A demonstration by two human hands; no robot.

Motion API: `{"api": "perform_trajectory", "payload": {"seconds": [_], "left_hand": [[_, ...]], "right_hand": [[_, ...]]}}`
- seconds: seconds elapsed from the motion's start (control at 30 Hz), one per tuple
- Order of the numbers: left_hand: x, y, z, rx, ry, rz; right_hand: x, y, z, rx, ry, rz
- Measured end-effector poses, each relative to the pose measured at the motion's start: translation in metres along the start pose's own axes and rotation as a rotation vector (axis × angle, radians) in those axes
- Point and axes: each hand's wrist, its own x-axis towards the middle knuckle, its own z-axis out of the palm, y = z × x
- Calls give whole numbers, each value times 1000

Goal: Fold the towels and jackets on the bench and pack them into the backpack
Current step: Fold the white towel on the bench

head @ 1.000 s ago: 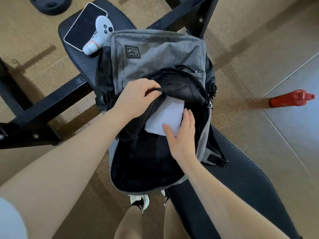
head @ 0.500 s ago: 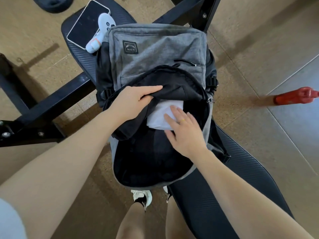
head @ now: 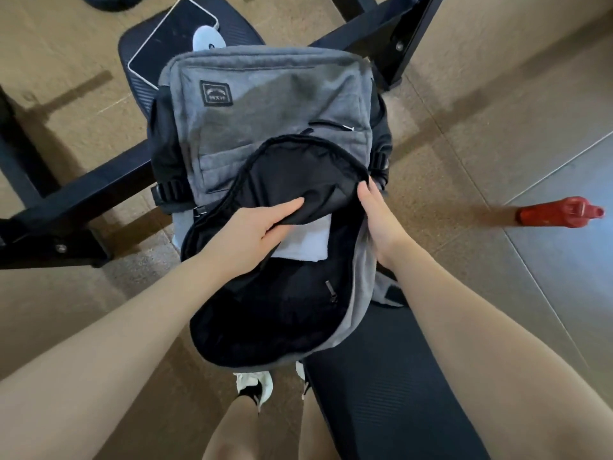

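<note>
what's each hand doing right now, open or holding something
Left hand: gripping the backpack's black flap.
Right hand: fingers fairly straight along the backpack opening's right edge; a grip cannot be told.

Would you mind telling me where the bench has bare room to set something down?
The bench is bare on the near side of the backpack. The far end is crowded by a tablet and a white controller.

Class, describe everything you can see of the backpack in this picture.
The backpack is grey, felt-like fabric with black lining, a dark logo patch and a small front zip pocket. It lies flat on the black bench, its main compartment unzipped wide. The left hand grips the black flap; the right hand holds the opening's right edge. A folded white towel sits inside, partly under the flap.
</note>
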Motion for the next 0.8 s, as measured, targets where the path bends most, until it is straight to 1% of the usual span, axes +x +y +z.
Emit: {"api": "perform_trajectory", "payload": {"seconds": [0.07,0.13,0.23,0.33,0.4,0.47,0.53,0.6,0.63,0.67,0.7,0.77,0.8], "left_hand": [[0,-2,-1,6,3,-23],[2,2,-1,-8,-6,-36],[6,18,-5,-45,4,-9],[6,29,-20,-157,21,-55],[8,31,-28,-194,45,-74],[11,26,-26,-112,32,-106],[13,19,-18,100,-60,-130],[9,11,-8,285,-186,-128],[4,9,-7,303,-197,-133],[-4,8,-8,270,-161,-134],[-14,6,-9,222,-62,-118],[-40,2,-6,227,241,-97],[-54,-1,-2,258,371,-146]], "right_hand": [[11,-8,0,-50,-23,-14],[20,-15,2,-72,-9,-40],[27,-21,2,4,35,-81],[28,-22,-3,69,77,-132],[26,-24,-5,39,71,-152],[20,-26,-3,-65,51,-130],[9,-25,-3,-194,62,-111],[-13,-17,-5,-345,160,-119],[-28,-8,-6,-412,231,-99],[-44,3,-6,-476,293,-71],[-60,16,-4,-537,315,-47],[-92,42,3,-633,266,41],[-105,53,8,-649,237,100]]}}
